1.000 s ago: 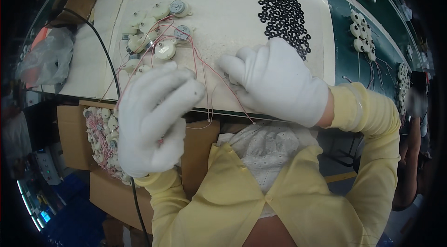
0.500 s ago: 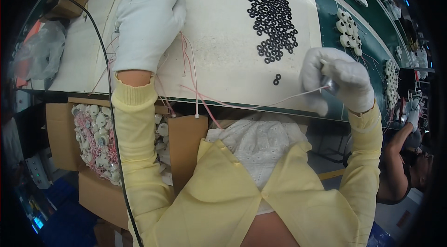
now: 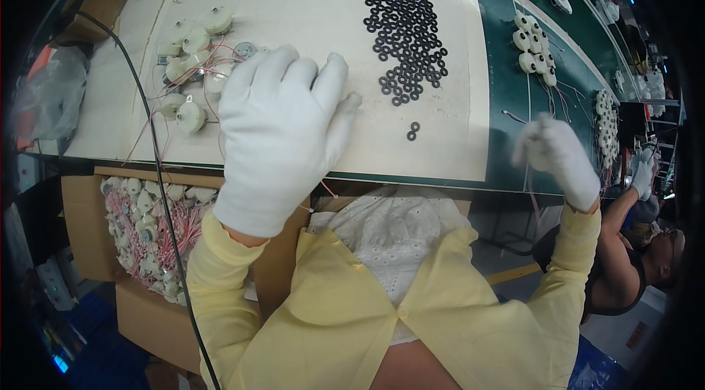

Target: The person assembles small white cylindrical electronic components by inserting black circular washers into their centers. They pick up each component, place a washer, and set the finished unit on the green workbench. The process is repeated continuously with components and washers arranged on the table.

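Note:
My left hand (image 3: 283,133), in a white glove, is palm down at the table's front edge. Its fingers curl over something hidden beneath, and thin wires with white plugs (image 3: 332,193) show below it. Just beyond it lie white round motors (image 3: 194,41) with pink and white wires. My right hand (image 3: 562,162), gloved too and smeared by motion, is closed above the front of the green surface. A pink wire (image 3: 534,203) hangs from it; the small motor is hidden in the glove. Between the hands, farther back, lie many black rings (image 3: 407,41).
An open cardboard box (image 3: 88,228) full of wired motors stands below the table's left side. A black cable (image 3: 158,162) runs down across the left. More white motors (image 3: 532,48) sit in groups on the green surface (image 3: 503,81). Another person (image 3: 624,265) works at far right.
My left hand has drawn back from the motors toward me and rightward, uncovering them. My right hand has moved lower and outward; the wire stretched between the hands no longer shows there.

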Available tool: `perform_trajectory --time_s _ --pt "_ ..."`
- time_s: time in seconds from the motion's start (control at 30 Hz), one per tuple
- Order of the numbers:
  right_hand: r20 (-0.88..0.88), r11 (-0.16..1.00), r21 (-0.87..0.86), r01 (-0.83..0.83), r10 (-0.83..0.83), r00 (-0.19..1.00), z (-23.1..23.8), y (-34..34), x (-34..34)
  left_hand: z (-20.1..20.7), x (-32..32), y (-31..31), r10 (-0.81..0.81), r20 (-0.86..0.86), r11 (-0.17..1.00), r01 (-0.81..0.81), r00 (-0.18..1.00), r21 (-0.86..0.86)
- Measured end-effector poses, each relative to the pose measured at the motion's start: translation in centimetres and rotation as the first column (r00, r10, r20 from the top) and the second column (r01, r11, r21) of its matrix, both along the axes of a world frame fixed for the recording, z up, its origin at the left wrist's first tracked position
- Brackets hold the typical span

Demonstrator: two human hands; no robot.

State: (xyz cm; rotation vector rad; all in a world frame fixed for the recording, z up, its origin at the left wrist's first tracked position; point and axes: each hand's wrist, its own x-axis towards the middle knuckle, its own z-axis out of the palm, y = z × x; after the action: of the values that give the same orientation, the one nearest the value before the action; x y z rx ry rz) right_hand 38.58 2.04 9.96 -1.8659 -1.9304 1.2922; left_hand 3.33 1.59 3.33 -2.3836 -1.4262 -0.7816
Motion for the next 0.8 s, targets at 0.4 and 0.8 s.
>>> perform_trajectory --time_s 0.4,0.8 --pt "0.615 0.622 0.597 -0.507 0.051 0.787 -3.4 0.0 -3.9 -2.5 -0.3 -1.2 0.025 0.150 0.995 -0.010 0.988 -0.103" --pt "0.479 0.418 0.460 -0.784 0.627 0.615 2.1 -3.1 -8.3 -3.8 -0.7 -1.0 -0.110 0.180 0.993 0.115 0.978 -0.019"
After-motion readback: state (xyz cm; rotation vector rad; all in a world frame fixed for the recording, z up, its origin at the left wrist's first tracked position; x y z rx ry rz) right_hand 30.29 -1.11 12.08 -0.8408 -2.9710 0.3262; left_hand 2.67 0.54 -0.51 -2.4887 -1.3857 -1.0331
